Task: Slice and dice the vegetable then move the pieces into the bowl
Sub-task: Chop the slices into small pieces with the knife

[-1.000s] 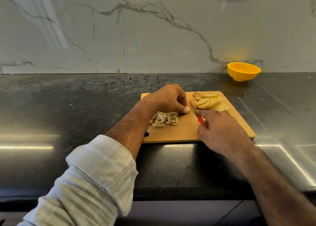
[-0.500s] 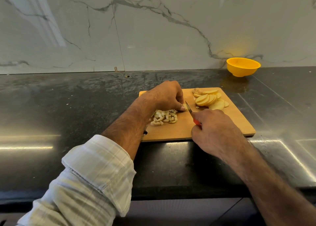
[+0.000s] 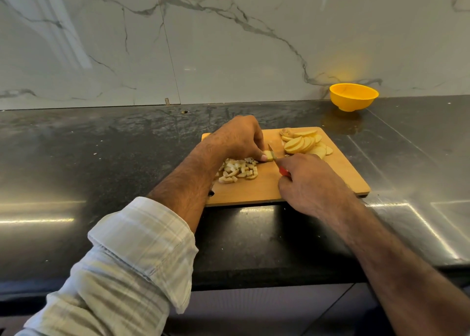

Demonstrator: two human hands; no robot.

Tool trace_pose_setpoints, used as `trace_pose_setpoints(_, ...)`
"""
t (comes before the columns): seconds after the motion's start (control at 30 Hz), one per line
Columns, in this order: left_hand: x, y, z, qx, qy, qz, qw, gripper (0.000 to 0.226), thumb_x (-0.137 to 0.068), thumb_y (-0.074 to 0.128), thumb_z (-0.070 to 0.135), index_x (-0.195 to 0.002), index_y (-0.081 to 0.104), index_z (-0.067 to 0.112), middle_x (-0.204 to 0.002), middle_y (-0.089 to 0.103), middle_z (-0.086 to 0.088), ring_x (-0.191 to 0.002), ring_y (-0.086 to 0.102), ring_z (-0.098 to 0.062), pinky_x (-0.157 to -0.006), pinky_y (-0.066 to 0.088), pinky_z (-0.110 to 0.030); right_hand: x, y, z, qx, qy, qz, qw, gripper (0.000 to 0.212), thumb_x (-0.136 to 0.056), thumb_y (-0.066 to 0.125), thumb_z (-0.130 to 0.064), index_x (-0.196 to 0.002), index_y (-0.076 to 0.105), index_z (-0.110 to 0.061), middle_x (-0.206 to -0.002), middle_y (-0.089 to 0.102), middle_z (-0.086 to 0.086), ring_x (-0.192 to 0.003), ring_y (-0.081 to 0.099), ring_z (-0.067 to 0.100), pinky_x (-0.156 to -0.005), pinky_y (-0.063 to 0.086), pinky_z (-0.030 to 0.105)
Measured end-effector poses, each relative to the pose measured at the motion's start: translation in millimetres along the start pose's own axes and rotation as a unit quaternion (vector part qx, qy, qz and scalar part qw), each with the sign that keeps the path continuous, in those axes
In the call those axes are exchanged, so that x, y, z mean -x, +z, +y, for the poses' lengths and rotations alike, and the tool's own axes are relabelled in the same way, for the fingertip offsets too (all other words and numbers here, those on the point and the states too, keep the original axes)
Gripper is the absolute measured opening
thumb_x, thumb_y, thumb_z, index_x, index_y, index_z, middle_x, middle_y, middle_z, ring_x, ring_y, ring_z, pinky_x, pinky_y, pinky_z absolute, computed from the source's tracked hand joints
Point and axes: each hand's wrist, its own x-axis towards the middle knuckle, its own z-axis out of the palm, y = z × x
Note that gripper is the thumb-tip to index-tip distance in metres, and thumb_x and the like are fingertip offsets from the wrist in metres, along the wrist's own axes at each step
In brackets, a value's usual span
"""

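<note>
Head view: a person stands at a dark polished stone desk and looks down at both bare hands working on a rectangular wooden cutting board.
Left grip: the left hand is curled, with its thumb and fingertips pinching a small pale yellow vegetable slice down onto the board.
Right grip: the right hand is clamped round the red handle of a small knife; most of the handle is hidden inside the fist.
Blade: the thin blade runs forward from the right grip and meets the pinched slice, just right of the left thumb.
Diced pieces: a loose heap of small pale vegetable cubes lies on the board just below the left grip, to the left of the right grip.
Uncut slices: a fanned stack of round yellow vegetable slices sits on the board's far right part, beyond the right grip and near the blade tip.
Bowl: a round yellow plastic bowl stands on the desk against the wall, well beyond the right grip, off the board.
Sleeve: a pale checked shirt sleeve, rolled at the cuff, covers the left arm; the right forearm is bare.
Wall: white marble with grey veins rises behind the desk.
</note>
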Motion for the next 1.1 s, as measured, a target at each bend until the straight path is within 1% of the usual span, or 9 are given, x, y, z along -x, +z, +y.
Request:
trace_pose_setpoints(0.1,0.0,0.8,0.9,-0.003,-0.010,0.000,1.000,0.016,-0.081,0.091,0.034,-0.089,0.082,0.023,-0.091,0.077,0.010,-0.092,0.070,-0.007,-0.097,0.059,-0.044,8.9,-0.1,3.4,0.005,-0.015,0.027,1.000,0.048,-0.103,0.055,-0.031,-0.151,0.051,-0.028,-0.137,0.061,-0.006,-0.113,0.054,0.012,-0.091,0.050,0.029)
trace_pose_setpoints(0.17,0.9,1.5,3.0,-0.008,-0.011,0.002,1.000,0.015,-0.082,0.090,0.033,-0.090,0.082,0.023,-0.091,0.076,0.010,-0.092,0.069,-0.007,-0.099,0.058,-0.046,12.6,0.6,2.8,-0.002,-0.021,0.027,0.999,0.047,-0.103,0.055,-0.032,-0.150,0.052,-0.028,-0.121,0.062,-0.008,-0.102,0.055,0.010,-0.081,0.050,0.026)
trace_pose_setpoints(0.23,1.6,2.1,5.3,-0.012,-0.012,0.006,1.000,0.015,-0.083,0.090,0.033,-0.091,0.082,0.022,-0.091,0.076,0.009,-0.091,0.070,-0.008,-0.095,0.060,-0.043,14.4,2.5,0.0,-0.002,-0.021,0.015,1.000,0.044,-0.102,0.057,-0.031,-0.146,0.056,-0.028,-0.117,0.062,-0.007,-0.098,0.055,0.010,-0.080,0.050,0.026)
trace_pose_setpoints(0.37,3.1,0.8,6.1,-0.008,-0.010,-0.002,1.000,0.014,-0.086,0.087,0.026,-0.097,0.082,0.019,-0.095,0.076,0.006,-0.093,0.070,-0.010,-0.093,0.062,-0.039,14.0,3.0,-5.3,0.020,-0.014,-0.003,1.000,0.042,-0.101,0.057,-0.030,-0.142,0.058,-0.027,-0.119,0.063,-0.006,-0.102,0.057,0.011,-0.087,0.057,0.031)
trace_pose_setpoints(0.47,3.8,-0.7,3.7,0.003,-0.008,-0.008,1.000,0.013,-0.087,0.086,0.021,-0.100,0.082,0.018,-0.098,0.077,0.006,-0.095,0.070,-0.009,-0.094,0.061,-0.037,11.5,1.7,-7.1,0.037,-0.009,-0.016,0.999,0.041,-0.100,0.060,-0.031,-0.141,0.058,-0.027,-0.121,0.062,-0.006,-0.101,0.054,0.011,-0.081,0.050,0.027)
trace_pose_setpoints(0.63,4.1,-1.5,3.7,0.013,-0.010,-0.002,1.000,0.011,-0.085,0.088,0.020,-0.095,0.083,0.018,-0.095,0.077,0.006,-0.094,0.070,-0.009,-0.094,0.061,-0.036,3.5,-1.6,-16.7,0.058,-0.014,-0.034,0.998,0.031,-0.096,0.067,-0.028,-0.127,0.063,-0.023,-0.101,0.055,-0.007,-0.096,0.056,0.014,-0.078,0.051,0.029)
trace_pose_setpoints(0.8,4.6,-2.6,3.8,0.022,-0.024,-0.002,0.999,0.008,-0.083,0.089,0.020,-0.086,0.082,0.022,-0.089,0.077,0.008,-0.092,0.071,-0.008,-0.094,0.061,-0.038,-6.9,-4.6,-16.8,0.033,-0.011,-0.022,0.999,0.039,-0.096,0.068,-0.028,-0.134,0.061,-0.023,-0.108,0.057,-0.006,-0.099,0.055,0.014,-0.084,0.054,0.031)
trace_pose_setpoints(1.0,4.8,-3.7,1.3,0.014,-0.029,-0.001,0.999,0.008,-0.083,0.089,0.022,-0.086,0.082,0.021,-0.088,0.077,0.007,-0.090,0.071,-0.009,-0.090,0.062,-0.038,2.6,1.0,0.9,0.004,-0.029,0.036,0.999,0.039,-0.101,0.057,-0.032,-0.139,0.060,-0.028,-0.128,0.062,-0.005,-0.104,0.053,0.012,-0.082,0.048,0.027)
trace_pose_setpoints(1.1,4.8,-3.0,2.0,0.016,-0.032,-0.002,0.999,0.007,-0.084,0.088,0.020,-0.085,0.081,0.021,-0.088,0.077,0.006,-0.089,0.071,-0.010,-0.088,0.062,-0.038,8.2,5.1,-2.3,0.012,-0.028,0.013,0.999,0.043,-0.101,0.060,-0.033,-0.144,0.057,-0.028,-0.131,0.062,-0.006,-0.106,0.053,0.011,-0.084,0.050,0.027)
